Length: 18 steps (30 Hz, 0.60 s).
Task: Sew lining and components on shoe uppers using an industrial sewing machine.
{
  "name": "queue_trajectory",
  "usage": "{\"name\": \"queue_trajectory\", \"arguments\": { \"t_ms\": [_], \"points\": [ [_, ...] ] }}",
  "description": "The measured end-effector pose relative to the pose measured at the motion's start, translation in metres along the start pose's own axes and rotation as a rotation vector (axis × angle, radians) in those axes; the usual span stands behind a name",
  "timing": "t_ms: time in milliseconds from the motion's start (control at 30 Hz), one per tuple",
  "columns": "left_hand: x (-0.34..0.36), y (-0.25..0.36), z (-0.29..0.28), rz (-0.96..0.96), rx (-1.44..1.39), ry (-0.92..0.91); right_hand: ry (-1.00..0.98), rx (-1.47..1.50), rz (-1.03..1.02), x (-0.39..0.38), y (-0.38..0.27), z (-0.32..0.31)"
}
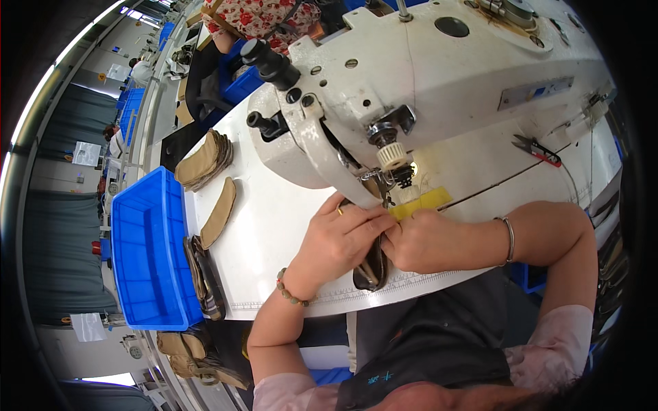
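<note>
A dark brown fabric piece with a metal zipper (371,275) runs up from the table's front edge to the needle area of a white sewing machine (439,75). My left hand (336,240) grips it from the left, fingers bent over it just below the presser foot. From the other side my right hand (423,241), knuckles up and fingers curled, pinches the same piece; its fingertips are hidden. Both hands nearly touch. Beside the needle, a yellow plate (423,203) lies on the machine bed. The piece's upper end is partly covered by the machine's curved white arm.
At the left stands a blue bin (152,253), next to a stack of tan fabric pieces (205,159), a single curved tan piece (219,214) and folded dark pieces (204,281). Red-handled snips (538,150) lie at the right. Another person (260,20) sits beyond the machine.
</note>
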<state>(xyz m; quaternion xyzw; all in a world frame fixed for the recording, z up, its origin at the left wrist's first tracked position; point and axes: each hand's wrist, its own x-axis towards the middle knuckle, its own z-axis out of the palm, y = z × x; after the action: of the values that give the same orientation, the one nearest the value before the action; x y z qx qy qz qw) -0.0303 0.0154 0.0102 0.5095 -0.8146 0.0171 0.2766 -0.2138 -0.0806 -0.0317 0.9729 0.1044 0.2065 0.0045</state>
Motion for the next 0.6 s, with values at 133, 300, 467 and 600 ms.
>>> {"name": "queue_trajectory", "arguments": {
  "t_ms": [133, 300, 467, 600],
  "points": [
    [-0.003, 0.010, -0.011, -0.293, 0.162, -0.154, 0.155, -0.033, 0.054, 0.000, -0.004, 0.004],
    [-0.005, 0.000, -0.006, -0.257, 0.308, -0.099, 0.070, 0.025, 0.027, 0.000, -0.004, 0.002],
    [-0.003, 0.004, 0.009, -0.040, 0.388, -0.039, 0.064, 0.036, 0.021, 0.001, -0.004, -0.008],
    [-0.006, 0.005, 0.016, -0.064, 0.357, -0.094, 0.047, -0.060, 0.018, -0.001, -0.007, -0.009]
  ]
}}
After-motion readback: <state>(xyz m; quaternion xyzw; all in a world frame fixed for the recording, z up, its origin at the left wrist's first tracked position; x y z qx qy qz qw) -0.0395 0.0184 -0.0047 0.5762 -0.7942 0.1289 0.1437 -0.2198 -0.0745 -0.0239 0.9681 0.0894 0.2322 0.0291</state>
